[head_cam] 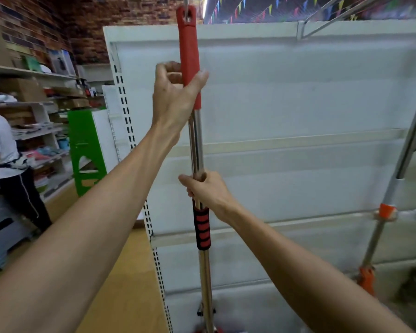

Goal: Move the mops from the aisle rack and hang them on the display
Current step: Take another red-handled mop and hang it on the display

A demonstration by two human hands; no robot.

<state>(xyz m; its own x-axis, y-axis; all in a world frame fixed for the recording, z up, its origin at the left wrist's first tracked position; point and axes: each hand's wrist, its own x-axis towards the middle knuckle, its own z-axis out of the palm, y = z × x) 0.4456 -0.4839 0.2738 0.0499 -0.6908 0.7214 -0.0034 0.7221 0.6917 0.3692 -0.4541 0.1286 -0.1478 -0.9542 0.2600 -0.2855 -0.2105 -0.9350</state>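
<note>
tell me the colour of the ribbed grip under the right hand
The ribbed grip is black with red bands, seen in the head view.

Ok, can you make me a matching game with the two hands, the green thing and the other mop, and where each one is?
Things:
1. left hand
2. right hand
3. green stand
4. second mop

Places:
A. at the far right, with an orange collar
B. gripping the red top sleeve
C. over on the left side
D. gripping the shiny metal pole

Pairs: 1-B, 2-D, 3-C, 4-A
</note>
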